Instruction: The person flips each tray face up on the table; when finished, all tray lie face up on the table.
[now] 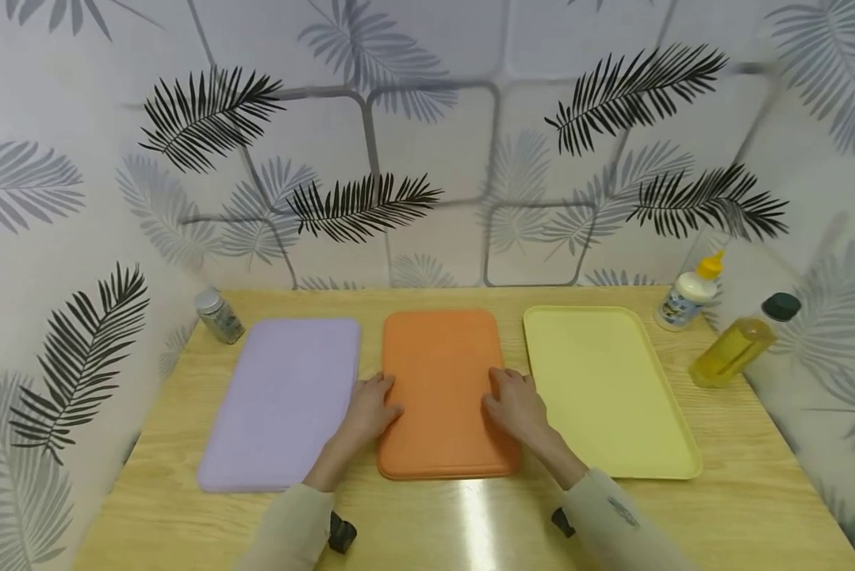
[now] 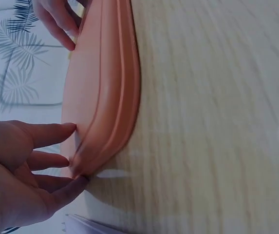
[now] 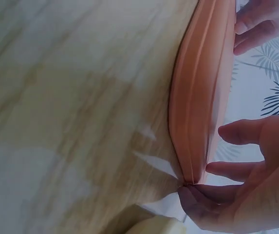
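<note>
An orange tray (image 1: 442, 388) lies on the table between both hands, its smooth face up and its side showing layered ridges in the wrist views. My left hand (image 1: 369, 408) grips its left edge, with the thumb over the top and the fingers along the side. At the opposite edge my right hand (image 1: 519, 404) holds the tray in a similar way, its lower fingers at the rim. A lilac tray (image 1: 285, 400) lies to the left, close to my left hand. To the right is a yellow tray (image 1: 609, 388) with a raised rim, beside my right hand.
A small grey-lidded jar (image 1: 219, 316) stands at the table's back left. At the right are a white glue bottle (image 1: 688, 293) with a yellow nozzle and a dark-capped bottle of yellow liquid (image 1: 741, 345). Leaf-patterned walls (image 1: 435, 159) border the wooden table (image 1: 413, 523).
</note>
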The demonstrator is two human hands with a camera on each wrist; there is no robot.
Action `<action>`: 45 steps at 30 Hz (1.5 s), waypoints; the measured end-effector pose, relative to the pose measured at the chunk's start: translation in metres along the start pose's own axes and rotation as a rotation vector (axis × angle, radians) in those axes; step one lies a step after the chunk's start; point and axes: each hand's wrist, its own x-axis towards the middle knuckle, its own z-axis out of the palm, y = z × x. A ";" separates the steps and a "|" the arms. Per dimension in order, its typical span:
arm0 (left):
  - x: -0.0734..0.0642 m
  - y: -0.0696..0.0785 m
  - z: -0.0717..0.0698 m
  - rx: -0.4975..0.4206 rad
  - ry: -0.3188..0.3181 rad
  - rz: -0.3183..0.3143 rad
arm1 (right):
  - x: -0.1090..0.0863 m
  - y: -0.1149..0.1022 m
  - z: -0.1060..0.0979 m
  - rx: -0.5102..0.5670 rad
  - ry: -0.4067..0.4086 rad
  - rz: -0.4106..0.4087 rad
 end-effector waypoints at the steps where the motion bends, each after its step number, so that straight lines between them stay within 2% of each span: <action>1: 0.001 0.002 0.001 0.009 0.002 0.009 | -0.001 0.001 0.000 0.007 0.011 -0.008; 7: 0.001 0.001 0.005 0.048 0.020 0.015 | -0.002 0.007 0.004 0.094 0.073 -0.048; 10: 0.001 0.000 0.005 0.036 0.022 0.008 | -0.001 0.009 0.004 0.162 0.102 -0.049; 15: 0.002 -0.001 0.004 0.026 0.030 0.003 | 0.000 0.013 0.002 0.372 0.092 0.016; 18: 0.001 -0.002 0.003 0.022 0.027 -0.004 | 0.000 0.015 0.001 0.446 0.075 0.073; 20: 0.001 -0.002 0.003 0.020 0.024 -0.002 | 0.000 0.016 -0.001 0.461 0.080 0.085; 23: 0.001 -0.003 0.001 0.012 0.018 0.007 | 0.002 0.019 -0.007 0.489 0.069 0.062; 27: 0.002 -0.003 -0.001 -0.010 0.006 0.011 | 0.007 0.022 -0.018 0.506 0.016 0.032; 33: 0.004 -0.007 0.001 -0.102 -0.033 0.012 | 0.018 0.029 -0.033 0.458 -0.040 0.035; 37: 0.004 -0.012 0.002 -0.188 -0.017 0.034 | 0.022 0.031 -0.042 0.442 -0.079 0.013; 41: -0.003 -0.016 0.001 -0.277 -0.006 0.058 | 0.023 0.033 -0.045 0.444 -0.123 0.034; 45: -0.017 -0.011 -0.002 -0.273 -0.036 0.072 | 0.023 0.032 -0.046 0.453 -0.132 0.034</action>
